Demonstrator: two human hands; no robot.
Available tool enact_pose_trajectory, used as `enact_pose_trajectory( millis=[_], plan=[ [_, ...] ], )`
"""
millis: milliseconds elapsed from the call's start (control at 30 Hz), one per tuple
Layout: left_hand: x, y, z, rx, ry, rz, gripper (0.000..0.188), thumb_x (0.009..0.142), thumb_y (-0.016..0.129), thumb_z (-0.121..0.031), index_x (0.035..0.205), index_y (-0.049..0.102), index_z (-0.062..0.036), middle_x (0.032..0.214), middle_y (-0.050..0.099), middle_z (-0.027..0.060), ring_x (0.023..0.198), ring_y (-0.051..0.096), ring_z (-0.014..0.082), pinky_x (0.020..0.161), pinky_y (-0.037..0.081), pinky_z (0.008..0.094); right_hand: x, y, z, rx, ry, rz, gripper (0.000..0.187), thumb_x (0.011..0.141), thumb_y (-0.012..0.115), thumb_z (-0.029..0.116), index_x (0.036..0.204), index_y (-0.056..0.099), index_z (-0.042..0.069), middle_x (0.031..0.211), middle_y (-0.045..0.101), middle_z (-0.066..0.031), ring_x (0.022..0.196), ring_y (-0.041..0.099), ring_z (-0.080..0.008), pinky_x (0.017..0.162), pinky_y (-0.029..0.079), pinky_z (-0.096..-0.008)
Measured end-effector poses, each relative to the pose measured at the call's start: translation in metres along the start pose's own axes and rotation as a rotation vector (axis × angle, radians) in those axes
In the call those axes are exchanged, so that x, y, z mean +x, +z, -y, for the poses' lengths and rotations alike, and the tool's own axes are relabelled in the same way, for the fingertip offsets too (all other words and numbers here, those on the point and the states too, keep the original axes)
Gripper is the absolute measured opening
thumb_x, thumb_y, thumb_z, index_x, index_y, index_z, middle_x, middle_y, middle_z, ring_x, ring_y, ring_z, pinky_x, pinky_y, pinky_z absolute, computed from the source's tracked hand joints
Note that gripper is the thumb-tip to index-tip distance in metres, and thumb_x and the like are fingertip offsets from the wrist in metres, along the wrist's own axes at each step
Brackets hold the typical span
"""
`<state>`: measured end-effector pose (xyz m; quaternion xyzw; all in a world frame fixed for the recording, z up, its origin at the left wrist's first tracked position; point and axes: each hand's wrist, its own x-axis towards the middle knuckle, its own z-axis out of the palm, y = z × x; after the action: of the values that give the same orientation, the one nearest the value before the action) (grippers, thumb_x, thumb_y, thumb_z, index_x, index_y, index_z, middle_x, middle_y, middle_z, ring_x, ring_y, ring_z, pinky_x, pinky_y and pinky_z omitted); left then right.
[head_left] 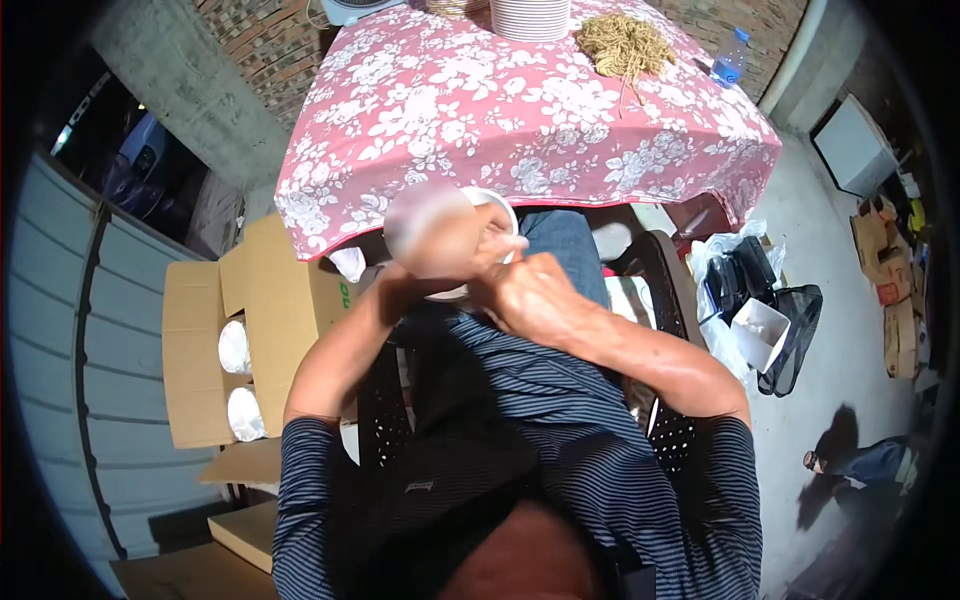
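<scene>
Both hands meet just below the near edge of the tabletop (520,110), over the person's lap. Between them sits one white bowl (497,203), round, plain, only its rim arc and a sliver of its underside visible; the rest is hidden behind the hands. Left hand (432,232) is blurred; it lies against the bowl's left side, apparently gripping it, though the fingers cannot be made out. Right hand (530,292) is closed in a grip on the bowl's near right side, knuckles up, fingertips reaching over toward the rim. Tabletop carries a pink cloth with white flowers. At its far edge: one stack of white bowls (530,17), ribbed by their rims, count in the stack not readable; one bundle of tan straw-like strands (625,45) just right of the stack; one clear blue bottle (731,57) at the far right corner. Left of the person, one open cardboard box (200,340) holds two white wrapped rolls (235,348), one near, one farther. Right of the person, on the floor, one dark bag (790,320) with one small white box (760,333) in it. Person sits in one dark perforated chair (380,415), striped sleeves on both arms.
</scene>
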<state>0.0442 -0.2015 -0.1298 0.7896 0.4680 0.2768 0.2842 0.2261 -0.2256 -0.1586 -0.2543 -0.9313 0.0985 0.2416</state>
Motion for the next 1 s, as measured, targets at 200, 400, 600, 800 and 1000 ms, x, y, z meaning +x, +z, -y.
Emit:
enact_pose_trajectory(
  millis=[200, 400, 600, 800, 1000],
  plan=[
    [0.008, 0.000, 0.009, -0.132, -0.101, 0.288, 0.031, 0.091, 0.065, -0.022, 0.100, 0.069, 0.0071, 0.084, 0.071, 0.0165, 0.077, 0.065, 0.0186, 0.074, 0.052, 0.0345, 0.001, 0.020, 0.000, 0.359, 0.086, 0.026, 0.013, 0.083, 0.057, 0.003, 0.089, 0.068, 0.001, 0.074, 0.065, -0.0196, 0.075, 0.064, -0.0394, 0.074, 0.050, -0.0479],
    [-0.013, -0.004, 0.014, 0.060, 0.012, 0.031, 0.031, 0.089, 0.057, -0.023, 0.100, 0.069, 0.0026, 0.086, 0.065, 0.0300, 0.083, 0.065, 0.0480, 0.074, 0.048, 0.0535, -0.024, -0.041, 0.014, 0.656, 0.047, 0.120, 0.017, 0.101, 0.057, 0.008, 0.115, 0.062, 0.000, 0.076, 0.064, -0.0156, 0.066, 0.064, -0.0314, 0.062, 0.051, -0.0414],
    [-0.023, 0.011, 0.028, 0.039, 0.015, -0.068, 0.031, 0.098, 0.063, -0.030, 0.102, 0.071, -0.0008, 0.088, 0.070, 0.0240, 0.087, 0.068, 0.0435, 0.075, 0.051, 0.0503, -0.027, -0.084, -0.004, 1.257, 0.385, 0.228, 0.026, 0.105, 0.061, 0.013, 0.124, 0.069, -0.003, 0.106, 0.076, -0.0126, 0.060, 0.063, -0.0095, 0.056, 0.053, -0.0223],
    [-0.020, 0.011, 0.031, -0.082, 0.002, -0.093, 0.026, 0.094, 0.071, -0.025, 0.110, 0.073, -0.0042, 0.099, 0.075, 0.0200, 0.096, 0.074, 0.0352, 0.083, 0.056, 0.0421, -0.003, -0.063, -0.021, 1.297, 0.378, -0.030, 0.033, 0.101, 0.058, 0.001, 0.134, 0.064, -0.004, 0.124, 0.072, -0.0197, 0.061, 0.069, -0.0153, 0.059, 0.058, -0.0261],
    [-0.028, 0.005, 0.046, -0.338, -0.144, -0.155, 0.020, 0.091, 0.069, -0.011, 0.107, 0.073, 0.0000, 0.091, 0.076, 0.0162, 0.086, 0.075, 0.0204, 0.077, 0.057, 0.0348, 0.035, -0.046, -0.006, 0.851, 0.421, -0.380, 0.022, 0.098, 0.069, 0.002, 0.119, 0.074, -0.004, 0.103, 0.079, -0.0124, 0.068, 0.069, -0.0095, 0.060, 0.057, -0.0227]
  ],
)
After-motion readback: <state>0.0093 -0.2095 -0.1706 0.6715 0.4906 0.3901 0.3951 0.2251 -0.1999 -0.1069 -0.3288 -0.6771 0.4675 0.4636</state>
